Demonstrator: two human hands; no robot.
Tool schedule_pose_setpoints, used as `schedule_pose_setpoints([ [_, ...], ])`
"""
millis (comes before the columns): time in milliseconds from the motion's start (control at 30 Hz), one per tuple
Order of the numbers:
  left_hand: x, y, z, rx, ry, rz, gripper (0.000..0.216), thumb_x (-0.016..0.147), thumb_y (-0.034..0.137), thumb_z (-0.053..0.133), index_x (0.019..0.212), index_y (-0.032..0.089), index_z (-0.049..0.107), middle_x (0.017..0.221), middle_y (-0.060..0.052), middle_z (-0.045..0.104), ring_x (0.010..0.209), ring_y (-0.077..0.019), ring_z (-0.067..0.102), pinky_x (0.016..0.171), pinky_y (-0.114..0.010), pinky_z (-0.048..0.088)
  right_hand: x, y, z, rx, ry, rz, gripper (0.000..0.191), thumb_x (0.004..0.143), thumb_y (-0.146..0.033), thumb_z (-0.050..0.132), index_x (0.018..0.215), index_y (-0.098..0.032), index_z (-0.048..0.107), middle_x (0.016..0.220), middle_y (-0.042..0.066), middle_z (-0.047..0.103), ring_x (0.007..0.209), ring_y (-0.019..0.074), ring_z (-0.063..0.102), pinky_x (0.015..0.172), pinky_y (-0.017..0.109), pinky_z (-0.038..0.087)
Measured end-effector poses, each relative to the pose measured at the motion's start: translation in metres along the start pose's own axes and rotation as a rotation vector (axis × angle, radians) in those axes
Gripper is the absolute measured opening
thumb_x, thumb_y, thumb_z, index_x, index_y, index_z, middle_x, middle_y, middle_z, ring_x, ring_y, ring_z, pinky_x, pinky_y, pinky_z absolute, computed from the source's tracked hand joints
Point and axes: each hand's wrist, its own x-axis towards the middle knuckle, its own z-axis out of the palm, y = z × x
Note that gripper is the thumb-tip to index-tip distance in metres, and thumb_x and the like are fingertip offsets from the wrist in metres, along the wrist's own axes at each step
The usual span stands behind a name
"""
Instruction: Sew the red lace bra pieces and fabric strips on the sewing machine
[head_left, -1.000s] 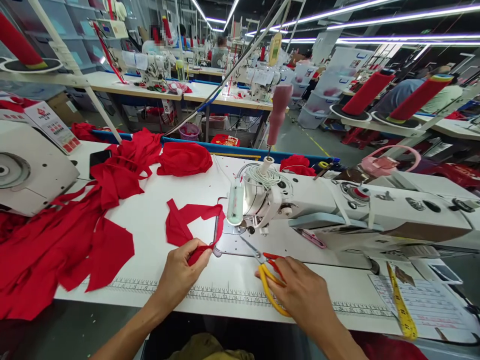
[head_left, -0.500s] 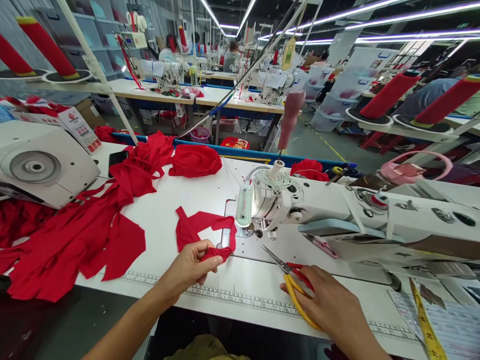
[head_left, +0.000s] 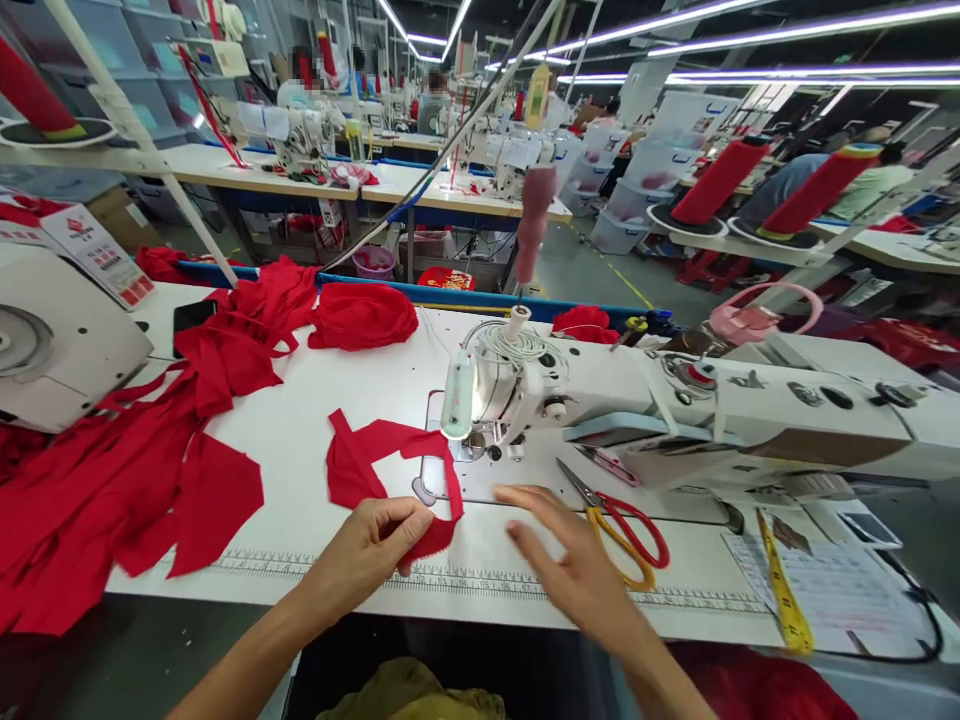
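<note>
My left hand pinches the near edge of a red fabric piece, which lies in a loop on the white table. The loop's right side passes close to the needle area of the sewing machine. My right hand is empty, its fingers apart and reaching left toward the fabric. Just right of it, scissors with one red and one yellow handle lie on the table, their blades slightly parted. Behind them a small pair of pink-handled snips rests by the machine's arm.
A heap of red fabric covers the table's left side, with a red bundle behind. A printed ruler runs along the front edge. Papers and a yellow tape measure lie at right. Red thread cones stand behind.
My right hand has put the scissors down on the table, let go of them and moved left toward the fabric. My left hand keeps its pinch on the red fabric. The view has shifted right.
</note>
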Motion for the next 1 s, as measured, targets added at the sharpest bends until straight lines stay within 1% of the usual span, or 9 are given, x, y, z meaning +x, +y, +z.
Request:
schedule_pose_setpoints([
  [33,0.001,0.001,0.003,-0.007,0.004,-0.001,0.053,0.092,0.062,0.051,0.061,0.019,0.046,0.054,0.003,0.042,0.053,-0.0098,0.040,0.052,-0.023,0.032,0.010,-0.013,0.012,0.144,-0.076,-0.008,0.031,0.098,-0.041,0.050,0.120,-0.024,0.065,0.119,0.008,0.069,0.110,0.0217,0.064,0.092,0.034,0.053],
  [100,0.001,0.000,0.005,-0.061,0.038,-0.046,0.054,0.088,0.066,0.053,0.064,0.018,0.053,0.053,0.002,0.046,0.052,-0.0112,0.043,0.051,-0.023,0.033,0.028,-0.029,0.031,0.335,-0.129,0.035,0.023,0.096,-0.040,0.055,0.101,-0.022,0.069,0.099,0.005,0.072,0.094,0.0193,0.066,0.085,0.030,0.052],
  [167,0.001,-0.004,0.004,-0.152,0.095,-0.113,0.055,0.085,0.070,0.053,0.072,0.017,0.060,0.053,0.001,0.050,0.052,-0.0126,0.046,0.049,-0.024,0.035,0.040,-0.034,0.043,0.429,-0.134,0.085,0.024,0.095,-0.038,0.056,0.083,-0.021,0.066,0.080,0.001,0.067,0.078,0.0164,0.062,0.076,0.028,0.050],
  [233,-0.001,-0.008,-0.001,-0.222,0.143,-0.156,0.055,0.084,0.070,0.053,0.079,0.016,0.063,0.057,0.001,0.051,0.053,-0.0127,0.048,0.049,-0.023,0.034,0.044,-0.032,0.049,0.466,-0.132,0.110,0.026,0.094,-0.037,0.056,0.075,-0.020,0.063,0.072,-0.001,0.061,0.071,0.0146,0.056,0.070,0.027,0.045],
  [400,-0.003,-0.014,-0.006,-0.161,0.135,-0.147,0.044,0.077,0.060,0.069,0.085,0.017,0.063,0.059,0.006,0.044,0.054,-0.0090,0.041,0.048,-0.020,0.029,0.042,-0.027,0.051,0.453,-0.166,0.149,0.027,0.094,-0.038,0.055,0.075,-0.019,0.061,0.072,-0.001,0.057,0.071,0.0137,0.051,0.067,0.026,0.041],
  [667,0.002,-0.013,0.001,-0.143,0.099,-0.169,0.037,0.076,0.054,0.067,0.080,0.017,0.062,0.057,0.007,0.041,0.053,-0.0092,0.036,0.047,-0.021,0.026,0.047,-0.025,0.052,0.492,-0.269,0.163,0.018,0.093,-0.034,0.056,0.087,-0.019,0.064,0.081,-0.001,0.061,0.075,0.0136,0.053,0.068,0.026,0.041],
  [800,0.004,-0.017,0.005,-0.106,0.116,-0.069,0.030,0.078,0.047,0.067,0.076,0.017,0.061,0.063,0.005,0.046,0.058,-0.0098,0.038,0.054,-0.022,0.031,0.048,-0.023,0.064,0.556,-0.231,0.249,0.016,0.086,-0.028,0.058,0.074,-0.019,0.055,0.069,-0.005,0.051,0.062,0.0103,0.043,0.058,0.024,0.035],
  [900,0.007,-0.020,0.005,-0.036,0.151,-0.010,0.027,0.081,0.042,0.065,0.073,0.018,0.059,0.067,0.004,0.049,0.062,-0.0111,0.041,0.059,-0.023,0.034,0.046,-0.023,0.072,0.650,-0.168,0.284,0.019,0.087,-0.033,0.058,0.073,-0.020,0.052,0.067,-0.005,0.045,0.062,0.0103,0.040,0.058,0.024,0.034],
  [1000,0.009,-0.021,0.002,-0.003,0.145,-0.005,0.027,0.081,0.042,0.065,0.072,0.018,0.058,0.068,0.002,0.051,0.065,-0.0126,0.044,0.061,-0.024,0.036,0.046,-0.022,0.071,0.693,-0.179,0.261,0.025,0.090,-0.041,0.057,0.077,-0.020,0.054,0.071,-0.004,0.047,0.065,0.0115,0.044,0.061,0.025,0.038],
])
